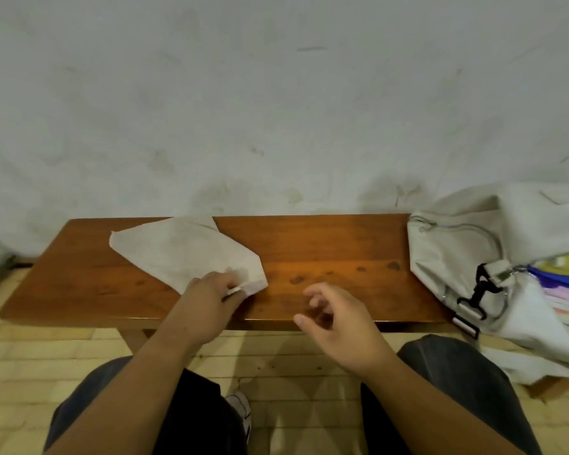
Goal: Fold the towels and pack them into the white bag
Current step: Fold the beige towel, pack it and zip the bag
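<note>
A pale grey towel (184,249) lies flat and partly folded on the left half of the wooden bench (326,254). My left hand (211,297) pinches the towel's near corner between thumb and fingers. My right hand (335,320) hovers above the bench's front edge, fingers loosely curled, holding nothing. The white bag (454,254) lies on the right end of the bench, with a black clip (477,292) and grey zip showing. Beside the bag sits a stack of coloured towels (562,284), yellow, blue, pink.
A stained white wall stands right behind the bench. White cloth (539,208) is draped behind and under the bag at the right. Below the bench is a pale tiled floor, with my knees in dark shorts at the bottom.
</note>
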